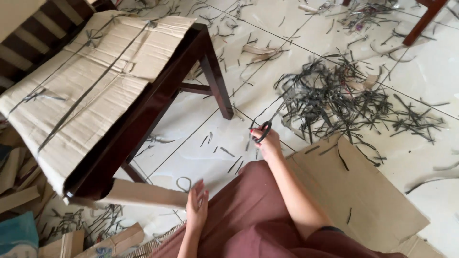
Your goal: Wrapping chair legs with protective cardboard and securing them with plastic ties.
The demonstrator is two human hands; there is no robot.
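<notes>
My right hand point(267, 139) grips the black handles of a pair of scissors point(273, 116), whose blades point away toward a heap of dark cut strips point(334, 98) on the tiled floor. My left hand point(197, 203) is open with spread fingers, next to the end of a long folded cardboard strip point(143, 193) that juts out under the dark wooden chair point(158, 102). A cardboard sheet point(91, 81) tied with thin dark straps covers the chair seat. A reddish-brown skirt point(244, 215) lies across my lap.
A flat cardboard piece point(363, 196) lies on the floor to my right. Cardboard scraps and a blue bag point(18, 234) pile at the lower left. Another chair leg point(423, 21) stands at the top right. Loose strips scatter across the white tiles.
</notes>
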